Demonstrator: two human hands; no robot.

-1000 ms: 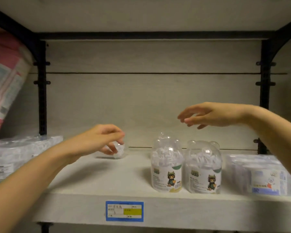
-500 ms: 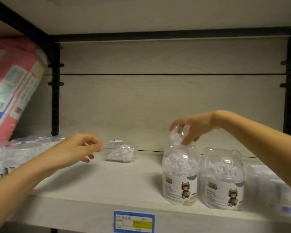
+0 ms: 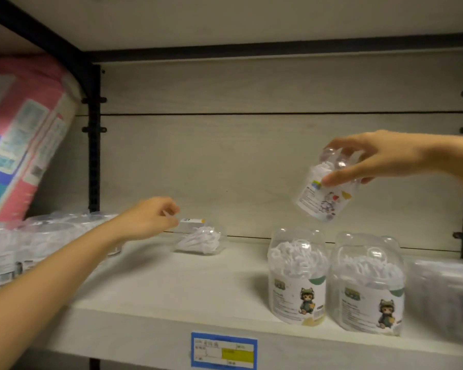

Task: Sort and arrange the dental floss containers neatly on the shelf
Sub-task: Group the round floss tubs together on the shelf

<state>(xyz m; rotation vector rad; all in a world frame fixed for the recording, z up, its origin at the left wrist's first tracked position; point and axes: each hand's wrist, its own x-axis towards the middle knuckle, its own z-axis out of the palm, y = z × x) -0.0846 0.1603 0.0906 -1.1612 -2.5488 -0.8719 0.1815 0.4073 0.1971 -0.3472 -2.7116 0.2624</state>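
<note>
Pale shelf (image 3: 150, 289) below: right hand (image 3: 380, 158) grips a tilted floss jar (image 3: 321, 198); I'd level it beside the standing jars (image 3: 297, 284). Left hand (image 3: 147, 220) curled, hold unclear.

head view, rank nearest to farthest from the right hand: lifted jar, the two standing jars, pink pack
1. The lifted jar, in the right hand's grip, in mid-air.
2. The right jar and left jar, standing below at the shelf front; too close to call.
3. The pink pack, leaning at the far left.
</note>
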